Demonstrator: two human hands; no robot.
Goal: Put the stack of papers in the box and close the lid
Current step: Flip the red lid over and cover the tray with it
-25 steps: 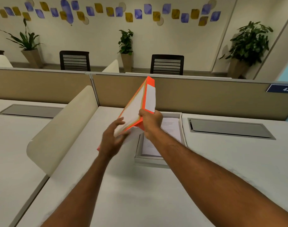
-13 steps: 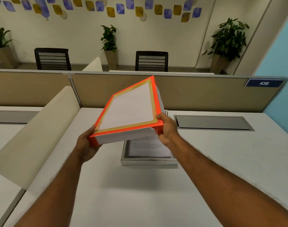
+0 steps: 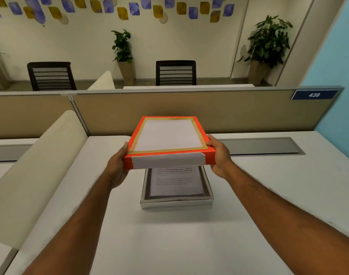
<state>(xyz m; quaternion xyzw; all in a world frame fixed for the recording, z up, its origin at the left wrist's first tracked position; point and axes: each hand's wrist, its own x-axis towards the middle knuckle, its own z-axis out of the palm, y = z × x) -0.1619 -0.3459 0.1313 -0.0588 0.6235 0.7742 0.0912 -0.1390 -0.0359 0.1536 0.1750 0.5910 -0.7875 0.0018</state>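
Observation:
An orange lid (image 3: 169, 138) with a white top panel and gold trim hangs level in the air, above the far half of the box. My left hand (image 3: 118, 165) grips its left side and my right hand (image 3: 219, 157) grips its right side. Below it on the white desk stands the shallow silver-grey box (image 3: 176, 203), open on top. Inside lies the stack of papers (image 3: 174, 182), with printed text on the top sheet. The lid hides the far part of the box and papers.
A cream curved divider (image 3: 38, 171) rises along the desk's left side. A tan partition (image 3: 209, 112) closes off the back, with a grey cable tray (image 3: 263, 145) set into the desk just before it. Chairs and potted plants stand beyond.
The lid has turned from standing on edge to flat and level. It has moved over the box, and both hands now hold its two sides.

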